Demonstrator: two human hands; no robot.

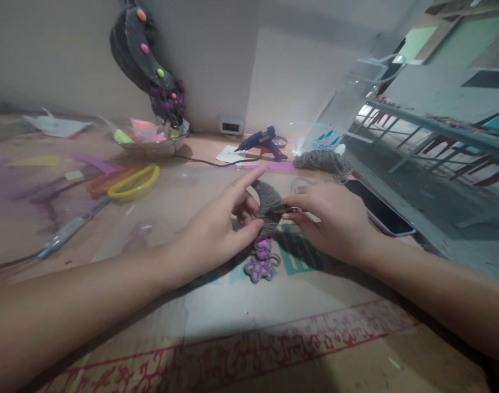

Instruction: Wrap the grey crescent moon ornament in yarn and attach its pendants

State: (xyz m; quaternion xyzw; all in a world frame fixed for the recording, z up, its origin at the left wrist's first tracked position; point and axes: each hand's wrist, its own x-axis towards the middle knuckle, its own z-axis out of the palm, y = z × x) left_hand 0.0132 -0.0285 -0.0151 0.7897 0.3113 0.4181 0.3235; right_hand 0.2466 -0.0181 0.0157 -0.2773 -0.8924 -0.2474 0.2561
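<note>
Between my hands is a grey yarn-wrapped ornament [269,204], its lower end trimmed with purple and grey flower-like loops [261,267] that hang just above or on the table; I cannot tell which. My left hand [229,215] grips the ornament's left side, thumb in front and index finger raised past its top. At its right side my right hand [327,215] pinches something thin and dark, probably a yarn strand, which is partly hidden by the fingertips. Behind my right hand lies a heap of loose grey yarn [323,162].
A blue glue gun [260,142] with a black cord stands at the back, near a white digital clock [231,126]. Yellow-handled scissors [134,183] and a bowl of coloured pieces [149,146] are to the left. A dark crescent decoration [138,49] rises behind the bowl. A phone [378,207] lies at right.
</note>
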